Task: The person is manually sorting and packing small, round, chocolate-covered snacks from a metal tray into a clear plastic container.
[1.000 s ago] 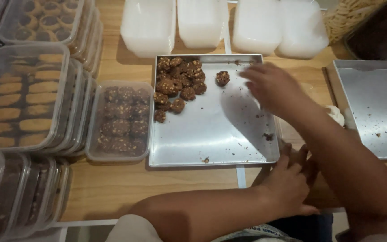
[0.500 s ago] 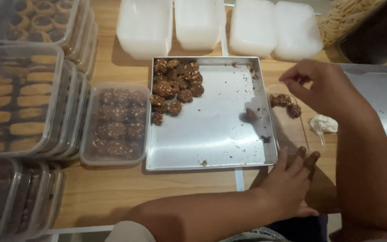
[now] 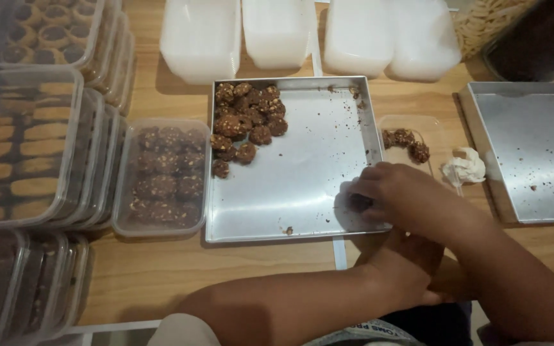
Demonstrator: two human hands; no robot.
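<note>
warm, dim indoor light; soft glare on the metal tray (image 3: 302, 192); edges perhaps slightly blurred.

cookies (image 3: 246, 123) in tray (image 3: 302, 186) far-left corner | lidded tub (image 3: 160, 178) left | small container (image 3: 426, 131) right

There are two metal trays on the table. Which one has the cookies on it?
The middle tray, under the right hand, holds a pile of chocolate cookies. The right-side tray holds only crumbs.

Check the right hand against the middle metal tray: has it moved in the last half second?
Yes. The right hand has come down and left, from above the clear container beside the tray to the near right corner of the middle metal tray.
</note>
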